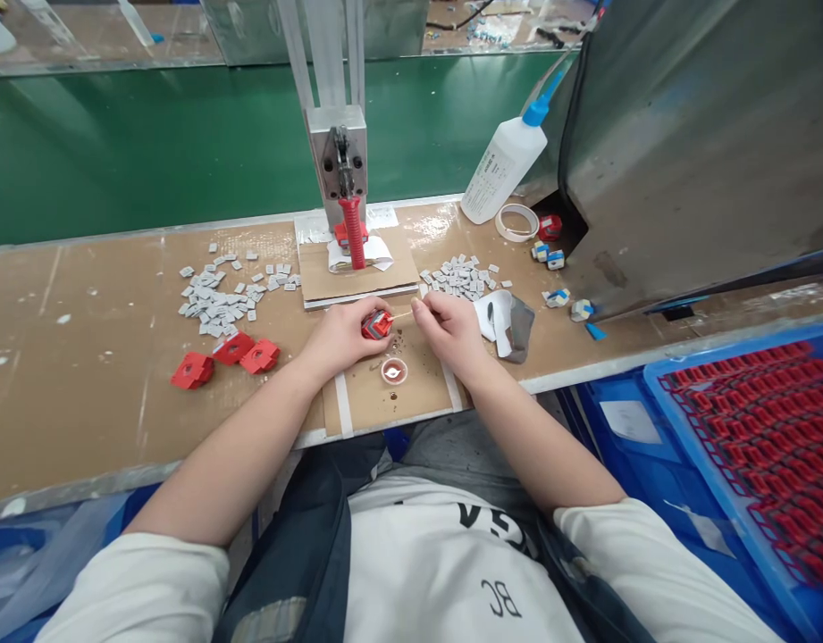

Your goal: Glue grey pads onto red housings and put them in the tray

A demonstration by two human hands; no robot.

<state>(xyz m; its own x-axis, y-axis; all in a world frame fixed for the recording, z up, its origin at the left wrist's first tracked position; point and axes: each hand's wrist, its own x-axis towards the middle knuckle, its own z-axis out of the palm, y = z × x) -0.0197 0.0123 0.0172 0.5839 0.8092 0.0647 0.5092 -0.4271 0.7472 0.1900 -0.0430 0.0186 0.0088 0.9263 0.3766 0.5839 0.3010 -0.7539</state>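
Note:
My left hand [345,336] is closed around a small red and grey block-shaped part [377,324] above the cardboard-covered bench. Between the fingertips of my right hand [447,327] is a thin pale stick [403,314], its tip touching or very close to the red part. Just below the hands sits a small round cup [394,371] of reddish-brown liquid. Several small grey rectangular pieces [459,277] lie in a heap beyond my right hand. More grey pieces [216,299] are scattered at the left, with three red block parts [234,347] in front of them.
A clamp press with a red handle [352,234] stands at the back centre. To its right are a white bottle with a blue nozzle [505,168], a tape roll [516,222] and a crumpled white-grey cloth [511,324]. A blue crate [659,393] of red parts is at the right.

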